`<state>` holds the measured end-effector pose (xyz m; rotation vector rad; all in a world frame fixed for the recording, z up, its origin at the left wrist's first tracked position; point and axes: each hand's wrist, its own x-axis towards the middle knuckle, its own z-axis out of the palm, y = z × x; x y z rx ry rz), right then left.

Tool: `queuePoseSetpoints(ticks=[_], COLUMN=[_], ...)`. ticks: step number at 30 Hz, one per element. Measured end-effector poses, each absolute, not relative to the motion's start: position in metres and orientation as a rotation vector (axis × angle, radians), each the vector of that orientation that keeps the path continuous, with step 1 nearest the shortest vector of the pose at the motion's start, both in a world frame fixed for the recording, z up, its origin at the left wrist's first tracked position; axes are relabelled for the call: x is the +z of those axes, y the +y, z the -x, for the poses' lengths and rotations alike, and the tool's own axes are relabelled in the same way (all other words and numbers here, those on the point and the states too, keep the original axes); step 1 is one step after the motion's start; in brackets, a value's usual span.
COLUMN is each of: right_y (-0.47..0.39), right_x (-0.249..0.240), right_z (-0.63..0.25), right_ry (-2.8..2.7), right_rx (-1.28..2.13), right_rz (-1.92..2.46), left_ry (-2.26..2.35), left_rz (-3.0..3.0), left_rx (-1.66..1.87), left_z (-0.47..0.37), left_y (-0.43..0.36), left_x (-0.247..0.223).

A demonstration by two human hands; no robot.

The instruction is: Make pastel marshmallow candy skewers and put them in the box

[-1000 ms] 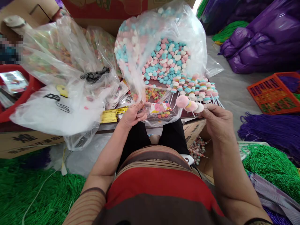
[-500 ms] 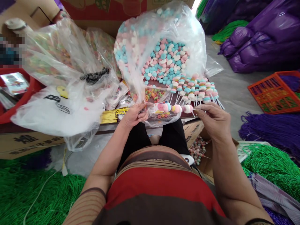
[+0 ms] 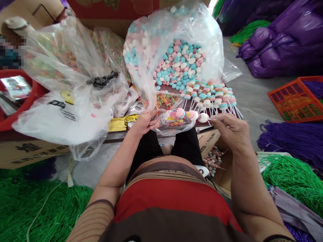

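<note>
My left hand (image 3: 146,122) is closed on a small clear printed wrapper (image 3: 167,115) over the table's front edge. My right hand (image 3: 233,131) pinches the white stick of a candy skewer (image 3: 203,117), which lies level and points left. Pink, white and yellow sweets are threaded on it. The skewer's left end meets the wrapper's mouth; how far inside it sits I cannot tell. Just beyond my right hand lies a pile of similar candy skewers (image 3: 210,94), sticks toward me. Ring-shaped candies (image 3: 165,101) in clear plastic lie behind the wrapper.
A large clear bag (image 3: 212,43) of pink, blue and white sweets stands open behind. Yellow twist ties (image 3: 118,124) and printed wrappers (image 3: 127,101) lie left. A red tub (image 3: 37,94) is at far left, an orange crate (image 3: 290,104) at right. A cardboard box (image 3: 228,174) holds skewers below.
My right hand has moved slightly right, and the skewer's sweets have turned and spread a little. My left hand stays on the wrapper in nearly the same place.
</note>
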<state>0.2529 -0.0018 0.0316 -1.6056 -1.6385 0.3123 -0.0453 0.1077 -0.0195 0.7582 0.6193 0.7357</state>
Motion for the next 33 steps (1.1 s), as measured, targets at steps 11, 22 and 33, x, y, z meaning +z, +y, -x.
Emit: queuePoseSetpoints(ticks=[11, 22, 33], right_y=[-0.0023, -0.0012, -0.0027], right_x=[0.0365, 0.0300, 0.0333], right_z=[-0.2474, -0.2514, -0.2535], right_ry=[-1.630, -1.627, -1.673], right_rx=[0.225, 0.333, 0.263], right_rz=[1.530, 1.550, 1.514], left_ry=[0.662, 0.699, 0.646], left_rz=[-0.770, -0.793, -0.806], left_rx=[0.755, 0.748, 0.774], left_z=[0.0441, 0.0453, 0.0444], left_y=[0.1045, 0.1039, 0.1044], left_x=[-0.0121, -0.0112, -0.0124])
